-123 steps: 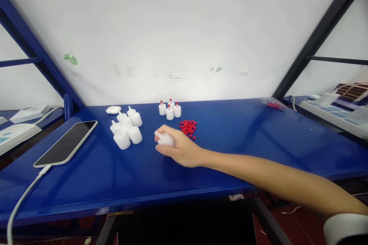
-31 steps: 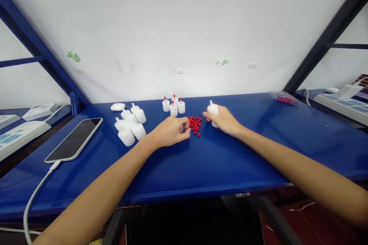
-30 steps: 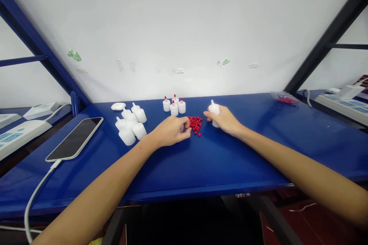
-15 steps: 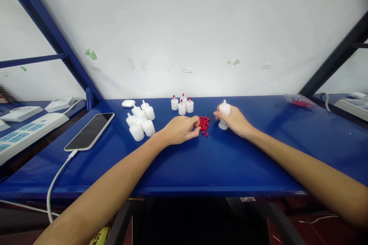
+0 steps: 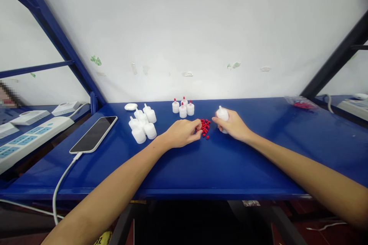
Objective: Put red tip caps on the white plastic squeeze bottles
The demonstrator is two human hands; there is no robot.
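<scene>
Gripping a bottle (image 5: 222, 112), right fingers (image 5: 225, 124) partly hide it — left fingers (image 5: 196, 123) at red caps (image 5: 205, 126), hold unclear.

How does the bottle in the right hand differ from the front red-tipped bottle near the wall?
The held bottle has a bare white tip; the red-tipped bottle has a red one. The right hand grips the held bottle, while the red-tipped bottle stands untouched on the table. Both have white bodies.

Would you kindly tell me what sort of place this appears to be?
Probably a small workshop's workbench: a plain blue table carries a group of white bottles and a pile of small red caps, with a power strip beside it.
</scene>
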